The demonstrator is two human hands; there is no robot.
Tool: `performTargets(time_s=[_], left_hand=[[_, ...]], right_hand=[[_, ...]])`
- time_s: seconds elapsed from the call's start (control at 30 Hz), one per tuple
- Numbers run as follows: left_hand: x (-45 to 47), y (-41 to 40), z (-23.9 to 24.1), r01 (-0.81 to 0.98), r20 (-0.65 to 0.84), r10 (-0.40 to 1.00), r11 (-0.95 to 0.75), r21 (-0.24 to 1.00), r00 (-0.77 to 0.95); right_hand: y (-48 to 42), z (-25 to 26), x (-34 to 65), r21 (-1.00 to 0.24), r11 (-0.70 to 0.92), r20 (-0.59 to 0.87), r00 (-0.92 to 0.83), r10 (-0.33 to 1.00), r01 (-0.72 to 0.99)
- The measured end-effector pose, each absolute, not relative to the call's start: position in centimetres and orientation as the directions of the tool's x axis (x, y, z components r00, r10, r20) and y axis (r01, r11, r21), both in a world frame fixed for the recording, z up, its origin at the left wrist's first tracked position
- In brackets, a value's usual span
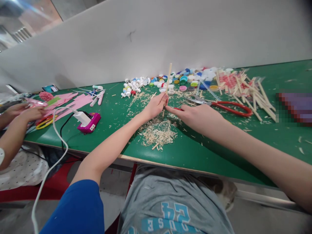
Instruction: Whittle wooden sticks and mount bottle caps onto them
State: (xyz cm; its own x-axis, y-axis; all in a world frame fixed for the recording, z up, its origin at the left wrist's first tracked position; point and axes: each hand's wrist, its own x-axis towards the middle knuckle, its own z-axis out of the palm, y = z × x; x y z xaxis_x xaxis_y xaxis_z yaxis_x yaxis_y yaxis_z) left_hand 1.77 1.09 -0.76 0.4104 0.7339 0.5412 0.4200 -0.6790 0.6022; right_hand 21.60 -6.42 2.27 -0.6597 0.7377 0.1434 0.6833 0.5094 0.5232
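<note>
My left hand [157,105] is closed around a thin wooden chopstick [169,73], which stands nearly upright with its lower end just above the table. My right hand [200,117] grips a small red-handled knife [179,109]; its blade is mostly hidden. The right index finger reaches to the stick just under the left fingers. Below both hands lies a heap of pale wood shavings [159,134]. Just beyond the right hand rest red-handled scissors [231,108], their blades pointing left.
Bottle caps [183,80] and several capped pieces [134,85] line the wall. Loose sticks [262,100] lie at right. A magenta power adapter [90,123] with a white cable stands left. A co-worker's hands [31,113] are beside pink paper [79,105] and yellow-handled scissors [45,123].
</note>
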Motion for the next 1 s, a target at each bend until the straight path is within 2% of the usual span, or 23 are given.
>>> performTargets(time_s=[0.13,0.3,0.47,0.57,0.67,0.83,1.0], left_hand=[[1.9,0.9,-0.9,0.419,0.578,0.705,-0.710,0.567,0.411],[1.6,0.9,-1.1,0.412,0.560,0.735,-0.678,0.609,0.381],[1.0,1.2,-1.0,0.416,0.551,0.744,-0.668,0.617,0.377],[0.9,1.3,-0.9,0.421,0.545,0.744,-0.669,0.613,0.388],[1.0,1.3,-0.7,0.402,0.510,0.770,-0.636,0.659,0.384],[1.0,1.4,-0.6,0.312,0.460,0.802,-0.579,0.753,0.381],[1.1,1.1,-0.2,0.194,0.485,0.796,-0.573,0.796,0.361]], right_hand=[[-6.2,2.1,21.8,0.500,0.525,0.124,-0.657,0.743,0.688],[-6.0,1.8,21.8,0.465,0.625,0.051,-0.724,0.688,0.627],[-5.6,1.5,22.3,0.455,0.578,0.086,-0.679,0.729,0.677],[-5.7,1.6,22.6,0.443,0.510,0.181,-0.631,0.755,0.737],[-5.9,1.8,22.8,0.417,0.474,0.256,-0.600,0.758,0.776],[-5.6,1.2,23.0,0.410,0.490,0.254,-0.612,0.749,0.769],[-5.2,0.5,23.0,0.388,0.566,0.257,-0.675,0.692,0.727]])
